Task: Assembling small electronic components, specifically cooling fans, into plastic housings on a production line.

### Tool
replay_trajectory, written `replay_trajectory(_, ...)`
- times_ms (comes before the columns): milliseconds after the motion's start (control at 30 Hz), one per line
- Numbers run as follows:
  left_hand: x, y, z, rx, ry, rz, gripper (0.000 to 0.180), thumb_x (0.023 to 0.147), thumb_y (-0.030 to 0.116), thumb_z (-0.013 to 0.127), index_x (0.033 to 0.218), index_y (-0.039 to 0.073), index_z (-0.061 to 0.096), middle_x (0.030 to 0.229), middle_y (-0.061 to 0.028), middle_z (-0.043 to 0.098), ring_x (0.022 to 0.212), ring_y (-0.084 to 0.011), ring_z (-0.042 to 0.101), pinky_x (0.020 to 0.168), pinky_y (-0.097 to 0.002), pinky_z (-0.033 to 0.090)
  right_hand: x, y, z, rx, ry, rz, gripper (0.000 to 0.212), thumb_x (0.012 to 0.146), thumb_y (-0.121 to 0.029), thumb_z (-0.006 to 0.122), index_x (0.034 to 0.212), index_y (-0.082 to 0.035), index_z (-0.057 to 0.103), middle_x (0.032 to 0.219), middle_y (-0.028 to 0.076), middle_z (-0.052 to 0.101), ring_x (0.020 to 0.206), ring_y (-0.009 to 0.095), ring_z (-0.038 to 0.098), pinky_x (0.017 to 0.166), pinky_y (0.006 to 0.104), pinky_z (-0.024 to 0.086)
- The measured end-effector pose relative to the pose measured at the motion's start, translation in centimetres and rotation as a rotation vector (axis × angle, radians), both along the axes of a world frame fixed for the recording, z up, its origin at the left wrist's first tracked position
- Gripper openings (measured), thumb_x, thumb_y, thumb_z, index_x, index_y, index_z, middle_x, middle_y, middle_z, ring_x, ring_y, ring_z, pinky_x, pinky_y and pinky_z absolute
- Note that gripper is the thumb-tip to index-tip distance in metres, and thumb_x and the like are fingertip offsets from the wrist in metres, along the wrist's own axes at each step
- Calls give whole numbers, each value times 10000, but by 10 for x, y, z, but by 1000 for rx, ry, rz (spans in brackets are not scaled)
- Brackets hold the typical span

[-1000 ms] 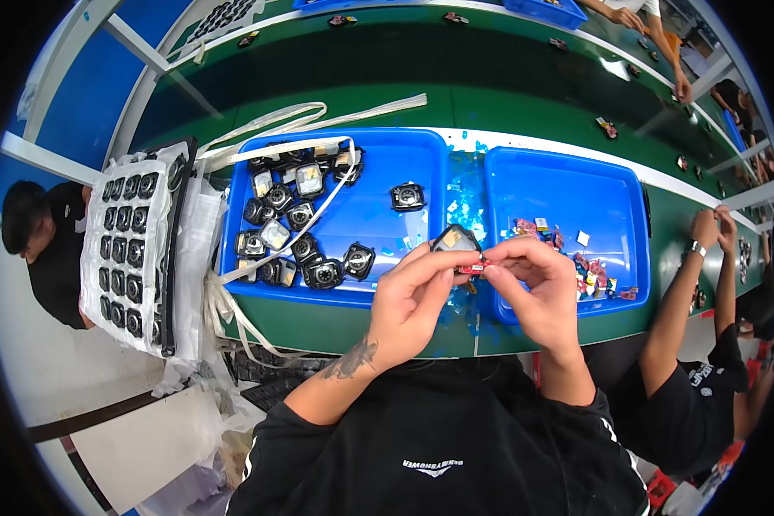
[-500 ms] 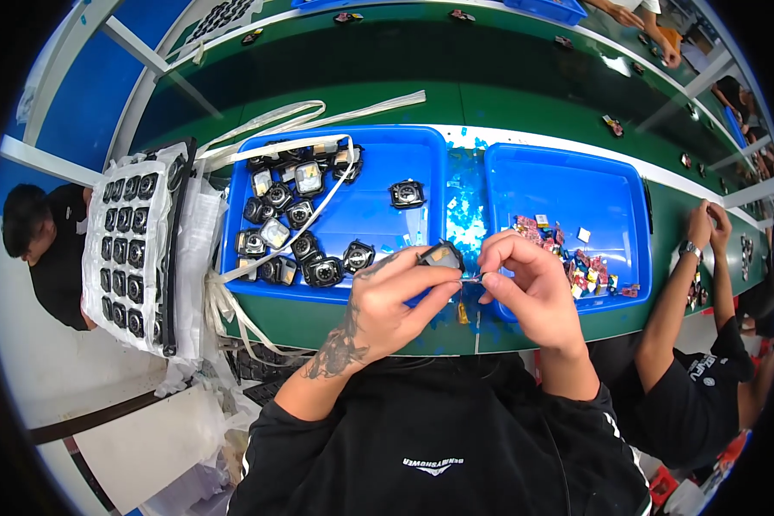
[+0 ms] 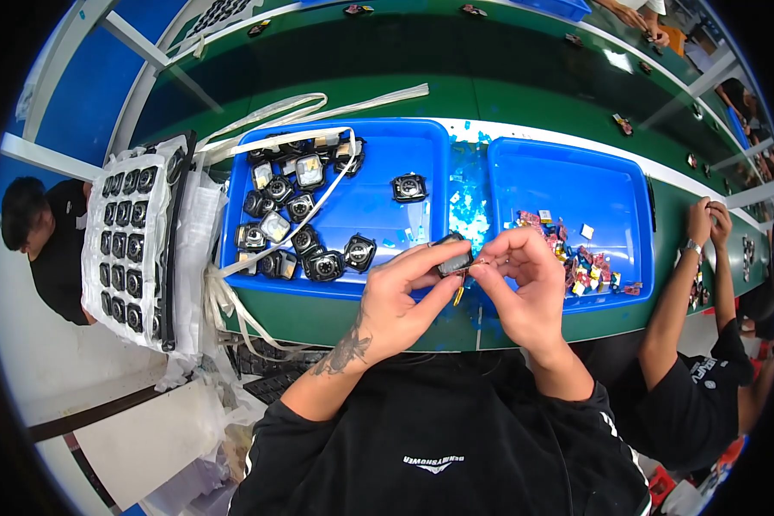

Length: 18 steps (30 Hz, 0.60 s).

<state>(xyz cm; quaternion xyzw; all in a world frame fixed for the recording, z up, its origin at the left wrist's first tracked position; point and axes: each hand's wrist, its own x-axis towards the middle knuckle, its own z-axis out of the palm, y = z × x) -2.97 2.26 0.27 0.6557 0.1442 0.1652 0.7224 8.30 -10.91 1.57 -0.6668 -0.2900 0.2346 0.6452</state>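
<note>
Head view.

Hands: L hand (image 3: 404, 297), fingers bent, thumb + index closed on a dark case (image 3: 454, 260), w/ black rim & grey face; case is tilted, held above near edge of the surface (image 3: 267, 307), at the gap betw. trays. R hand (image 3: 529, 279), thumb + index pinched tog. at R edge of case, on a thin bit (image 3: 484, 263); too small to ID. Other R fingers curled. Yellow strip (image 3: 458, 295) hangs just below case, nr. L fingertips; can't tell if attached.

L tray (image 3: 374, 219): blue, plastic; cases (misc., black, some w/ pale squares) piled at L side, 1 lone case (image 3: 409, 187) apart, far R. White strap (image 3: 328, 202) lies across the pile; more white straps run off the far side.

R tray (image 3: 568, 185): blue; small parts (image 3: 586, 268), red/yellow/white, heaped nr. side, 1 pale square (image 3: 586, 231) apart fr. heap.

Betw. trays: blue & white scraps (image 3: 467, 211), scattered on green.

Far L of trays: rack (image 3: 122, 215), white w/ rows of black cases, tilted; person (image 3: 56, 249) in black beyond.

R: co-worker (image 3: 692, 378), black shirt, wristwatch, both hands raised tog. at surface edge.

Far: small parts spaced along green surface.
</note>
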Motion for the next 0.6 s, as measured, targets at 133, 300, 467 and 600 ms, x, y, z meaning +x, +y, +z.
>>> replay_trajectory(133,-1,0,-3,187,-17,21,356,880,-33,628,1233,20,625,1169,-140,645,983,-191,676,815,-293,572,-3,3,-5,41,-24,-29,208,822,28,719,964,-9,572,857,32,630,740,84,604,664,218,498)
replay_trajectory(300,-2,-1,-5,10,-16,-8,371,895,-54,599,1260,15,602,1181,-123,642,1004,-168,662,825,-283,562,-5,8,-17,26,-287,-90,243,776,41,750,945,-6,582,830,54,630,690,103,584,638,231,489)
replay_trajectory(467,-3,-3,-9,-155,-44,10,391,905,-83,567,1278,33,584,1178,-103,639,1063,-139,631,897,-253,518,-5,8,-16,5,-333,-79,292,747,41,765,976,-16,593,848,73,626,683,128,561,611,251,487)
replay_trajectory(600,-3,-4,-11,-151,-84,21,440,904,-80,569,1327,38,536,1172,-112,641,1068,-144,630,896,-252,513,-3,12,-6,-82,-367,-80,311,758,41,757,1017,-15,594,940,79,624,772,128,590,650,254,517)
